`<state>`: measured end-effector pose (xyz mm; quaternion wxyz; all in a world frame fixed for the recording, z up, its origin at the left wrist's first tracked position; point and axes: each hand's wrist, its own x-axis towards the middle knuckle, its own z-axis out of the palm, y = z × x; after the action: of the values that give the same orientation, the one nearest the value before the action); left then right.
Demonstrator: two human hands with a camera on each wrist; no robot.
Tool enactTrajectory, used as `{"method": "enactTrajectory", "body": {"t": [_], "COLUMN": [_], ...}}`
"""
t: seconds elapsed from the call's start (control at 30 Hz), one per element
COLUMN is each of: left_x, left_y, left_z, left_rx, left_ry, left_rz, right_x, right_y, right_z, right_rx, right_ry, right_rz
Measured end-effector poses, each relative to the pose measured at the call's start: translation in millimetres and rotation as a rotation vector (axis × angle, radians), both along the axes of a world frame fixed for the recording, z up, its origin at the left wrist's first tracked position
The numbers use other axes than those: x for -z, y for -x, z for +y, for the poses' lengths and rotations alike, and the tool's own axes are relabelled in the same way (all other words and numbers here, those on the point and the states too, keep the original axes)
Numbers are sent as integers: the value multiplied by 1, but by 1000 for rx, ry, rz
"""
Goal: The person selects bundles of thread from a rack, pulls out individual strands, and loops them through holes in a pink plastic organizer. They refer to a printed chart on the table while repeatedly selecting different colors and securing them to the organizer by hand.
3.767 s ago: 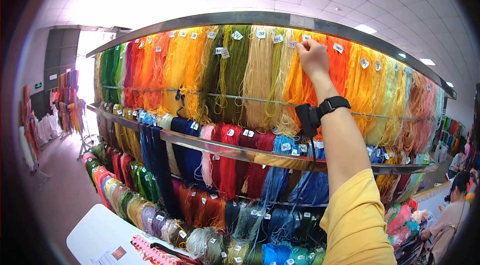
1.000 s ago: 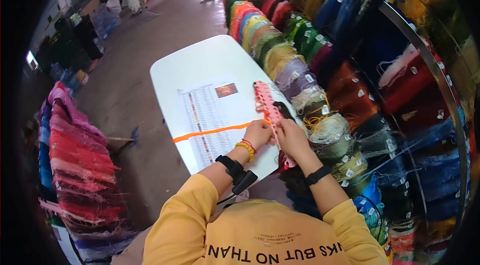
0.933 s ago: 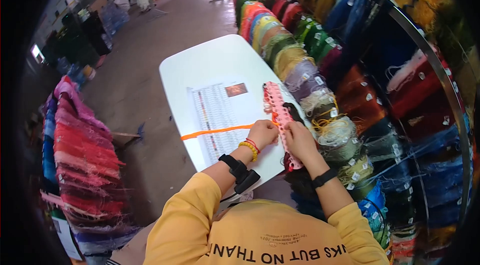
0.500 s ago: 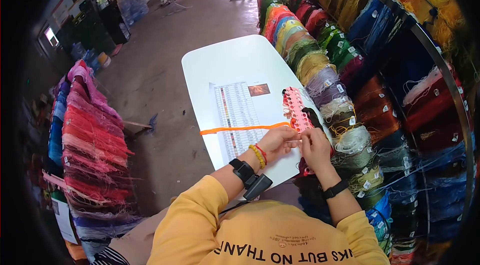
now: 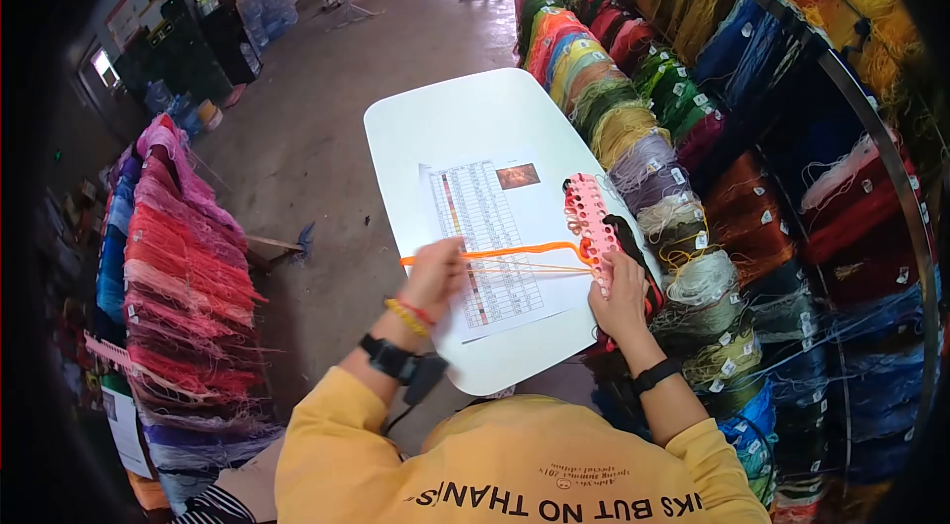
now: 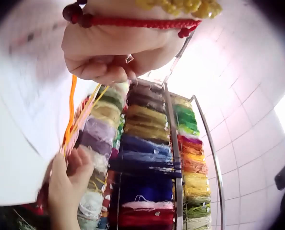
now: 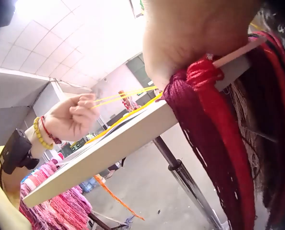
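Note:
My left hand is curled, pinching thin yellow threads pulled taut across the white table. Those threads run to a pink strip with holes, a thread holder, whose near end my right hand grips. An orange thread skein lies over the table and reaches the strip. In the right wrist view, dark red thread and bright red thread hang knotted from the strip below my right hand. A printed chart lies under the stretched threads.
To the right stands a rack of tagged thread bundles, close along the table's edge. A second rack of pink and red threads stands at the left. Open floor shows beyond the table.
First an arm reached up to the hanging threads; then both hands were together at the pink strip. My left hand has since swung left, stretching yellow threads; my right stays at the strip.

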<state>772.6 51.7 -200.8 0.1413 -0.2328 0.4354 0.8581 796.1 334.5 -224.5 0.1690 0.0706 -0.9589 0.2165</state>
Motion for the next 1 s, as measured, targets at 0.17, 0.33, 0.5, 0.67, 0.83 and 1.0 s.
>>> {"method": "enactTrajectory", "body": {"t": [0.17,0.33,0.5,0.67,0.83,1.0], "left_x": [26,49,2,-17,8,13], "left_y": [-19,-27,-6,2,9,-4], "left_z": [-146,-183,-68,29,27,14], "left_rx": [-384,-448,-65,240,345,307], "left_ry": [458,1590,1084,494,501,462], "left_rz": [111,309,575,505,492,379], "right_x": [1,-4,-97,-264,-388,-455], "right_y": [1,4,17,-16,-77,-112], "right_z": [1,2,14,82,156,229], "right_rx": [11,2,-167,-134,17,198], "right_ry": [10,12,350,789,640,331], "right_rz": [-15,-9,135,350,640,881]}}
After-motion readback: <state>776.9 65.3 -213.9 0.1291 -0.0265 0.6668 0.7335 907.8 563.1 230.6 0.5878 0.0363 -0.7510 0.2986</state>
